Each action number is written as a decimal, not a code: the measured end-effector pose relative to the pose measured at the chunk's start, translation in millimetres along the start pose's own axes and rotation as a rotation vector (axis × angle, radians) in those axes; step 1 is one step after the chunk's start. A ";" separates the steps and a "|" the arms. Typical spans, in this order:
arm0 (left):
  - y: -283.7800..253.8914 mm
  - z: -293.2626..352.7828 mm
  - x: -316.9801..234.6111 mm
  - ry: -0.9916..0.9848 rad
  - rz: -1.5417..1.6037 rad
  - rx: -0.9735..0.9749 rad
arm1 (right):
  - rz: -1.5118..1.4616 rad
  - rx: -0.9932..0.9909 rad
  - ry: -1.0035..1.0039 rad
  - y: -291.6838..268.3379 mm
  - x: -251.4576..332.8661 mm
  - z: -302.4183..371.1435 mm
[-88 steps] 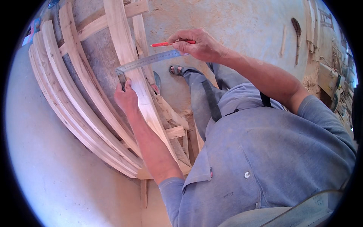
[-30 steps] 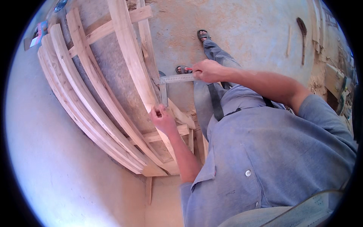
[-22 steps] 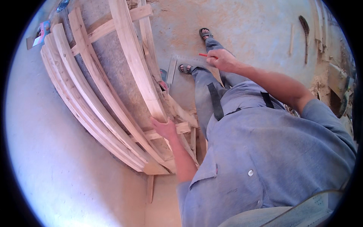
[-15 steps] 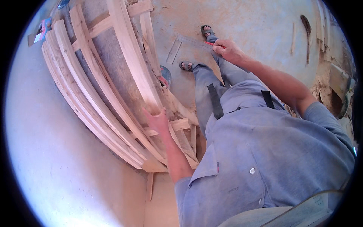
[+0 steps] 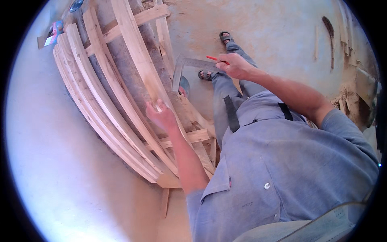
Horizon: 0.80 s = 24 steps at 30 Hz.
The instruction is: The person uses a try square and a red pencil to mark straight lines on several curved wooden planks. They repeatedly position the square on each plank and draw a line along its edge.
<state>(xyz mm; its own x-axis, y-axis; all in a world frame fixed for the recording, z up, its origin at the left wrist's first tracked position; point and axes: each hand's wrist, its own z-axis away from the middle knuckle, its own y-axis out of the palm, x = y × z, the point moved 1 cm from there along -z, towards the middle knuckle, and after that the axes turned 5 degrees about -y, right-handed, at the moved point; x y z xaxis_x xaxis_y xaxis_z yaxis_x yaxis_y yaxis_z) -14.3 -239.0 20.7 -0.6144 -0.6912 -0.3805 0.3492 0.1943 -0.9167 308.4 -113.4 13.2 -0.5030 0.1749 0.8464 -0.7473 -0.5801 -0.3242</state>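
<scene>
A long pale wooden beam [image 5: 137, 46] lies lengthwise over the crosspieces of a timber stack at left. My left hand [image 5: 162, 115] is on its near part, fingers curled over the top face and closed against the wood. In front of me my right hand [image 5: 237, 67] grips a metal carpenter's square [image 5: 196, 63] by its long arm. A red pencil [image 5: 211, 58] sticks out of the same fist. The square's short arm hangs over the beam's right side, apart from the left hand.
Several curved beams [image 5: 91, 74] rest side by side along the wall at left. One crosspiece [image 5: 197, 136] lies near my left forearm, another [image 5: 147, 16] farther off. A round container [image 5: 184, 85] stands beside the stack. Wood strips [image 5: 342, 30] and shavings [image 5: 347, 94] lie at right.
The square has swung left toward the beam with my right hand, its short arm now over the beam's side. My left hand has shifted slightly up the beam, fingers drawn together.
</scene>
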 end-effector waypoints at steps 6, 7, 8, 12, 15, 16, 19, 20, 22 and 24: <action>2.1 12.9 -16.0 0.179 0.195 0.044 | 0.238 0.128 -0.090 33.6 19.8 -32.3; 2.3 9.8 -23.0 0.159 0.163 0.044 | 0.260 0.160 -0.093 37.6 28.7 -38.8; 2.1 5.1 -29.8 0.140 0.132 0.044 | 0.283 0.192 -0.096 40.7 38.5 -45.1; 15.5 -31.9 -2.6 0.257 -0.066 -0.118 | 0.289 0.251 -0.117 57.0 71.3 -75.1; 19.0 -62.6 20.0 0.005 -0.018 0.059 | 0.334 0.282 -0.198 71.0 77.0 -98.9; 18.8 -63.6 17.8 -0.004 0.144 0.022 | 0.305 0.301 -0.172 73.8 78.3 -105.4; 14.8 -59.1 -3.9 -0.131 0.169 0.130 | 0.255 0.306 -0.135 79.8 79.9 -119.3; 16.5 -59.3 -3.1 -0.147 0.163 0.155 | 0.263 0.274 -0.155 81.2 80.8 -121.8; 17.4 -64.0 0.1 -0.179 0.151 0.198 | 0.263 0.196 -0.214 82.5 77.0 -125.4; 21.6 -70.5 9.3 -0.236 0.167 0.133 | 0.247 0.105 -0.283 81.9 69.4 -127.6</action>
<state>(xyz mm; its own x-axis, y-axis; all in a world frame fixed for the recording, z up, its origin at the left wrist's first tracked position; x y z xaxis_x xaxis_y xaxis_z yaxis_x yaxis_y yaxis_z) -62.3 -192.2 -11.2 -0.3654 -0.8028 -0.4712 0.5302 0.2366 -0.8142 156.9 -47.3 -8.5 -0.5117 -0.1983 0.8360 -0.5624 -0.6583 -0.5004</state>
